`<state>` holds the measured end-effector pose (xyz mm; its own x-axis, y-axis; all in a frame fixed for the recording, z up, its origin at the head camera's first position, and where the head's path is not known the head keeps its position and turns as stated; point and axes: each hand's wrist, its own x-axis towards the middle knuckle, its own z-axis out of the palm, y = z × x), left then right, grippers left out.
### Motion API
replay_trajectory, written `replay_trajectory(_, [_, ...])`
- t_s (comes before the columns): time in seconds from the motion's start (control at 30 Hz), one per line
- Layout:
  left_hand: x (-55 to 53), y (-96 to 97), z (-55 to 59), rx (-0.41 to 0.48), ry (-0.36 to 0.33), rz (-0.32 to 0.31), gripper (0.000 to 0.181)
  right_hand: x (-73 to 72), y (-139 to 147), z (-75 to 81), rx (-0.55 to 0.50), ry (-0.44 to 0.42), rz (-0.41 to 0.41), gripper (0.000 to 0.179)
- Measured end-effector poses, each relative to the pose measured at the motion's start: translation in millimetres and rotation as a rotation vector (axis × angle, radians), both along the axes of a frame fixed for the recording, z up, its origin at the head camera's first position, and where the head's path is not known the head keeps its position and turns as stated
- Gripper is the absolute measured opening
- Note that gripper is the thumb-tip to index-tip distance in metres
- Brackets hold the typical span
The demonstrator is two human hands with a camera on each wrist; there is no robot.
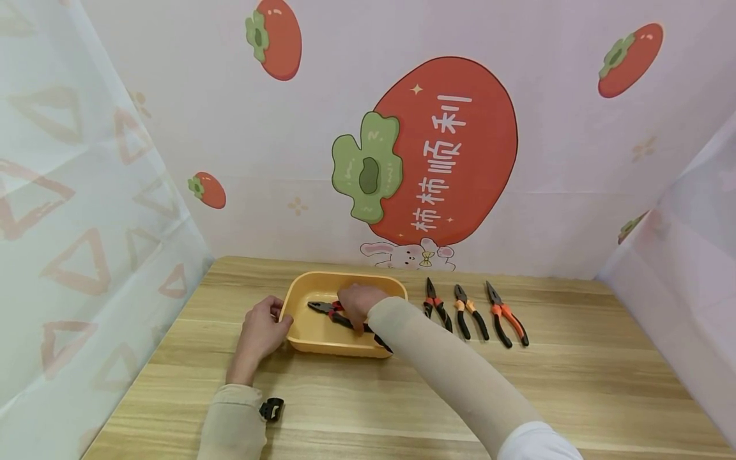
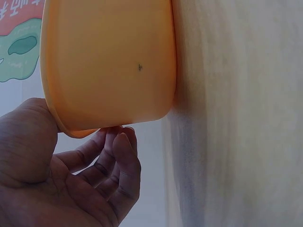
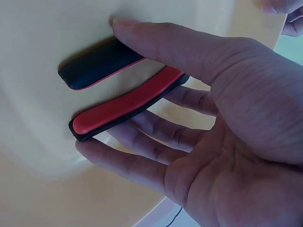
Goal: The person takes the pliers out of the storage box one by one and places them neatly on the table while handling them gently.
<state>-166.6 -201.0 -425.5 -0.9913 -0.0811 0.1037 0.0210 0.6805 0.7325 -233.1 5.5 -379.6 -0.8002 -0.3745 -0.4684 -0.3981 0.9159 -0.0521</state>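
Observation:
A yellow-orange plastic bin (image 1: pixel 339 349) stands on the wooden table. My left hand (image 1: pixel 261 332) holds its left end, with the thumb at the rim; in the left wrist view the fingers (image 2: pixel 125 163) bend behind the bin wall. Inside the bin my right hand (image 1: pixel 361 301) grips a pair of pliers (image 1: pixel 319 307) with red and black handles, the jaws pointing left. In the right wrist view the thumb lies on one handle (image 3: pixel 102 64) and the fingers curl along the other. A black handle end (image 1: pixel 382 344) shows below the hand; whether it belongs to these pliers I cannot tell.
Right of the bin lie three more pliers in a row: red and black ones (image 1: pixel 430 291), yellow and black ones (image 1: pixel 460 295), and orange and black ones (image 1: pixel 496 297). Behind the table (image 1: pixel 575 370) hangs a backdrop (image 1: pixel 552 211) printed with persimmons.

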Motion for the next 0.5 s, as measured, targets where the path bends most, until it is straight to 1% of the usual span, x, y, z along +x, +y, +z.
replay_trajectory(0.23, [-0.6, 0.0, -0.3, 0.001, -0.006, -0.001, 0.021, 1.8, -1.4, 1.6, 0.035, 0.012, 0.041, 0.046])
replay_trajectory(0.5, [-2.4, -0.5, -2.3, -0.004, 0.002, -0.004, 0.022, -0.3, 1.3, 0.5, 0.022, 0.011, 0.03, 0.05])
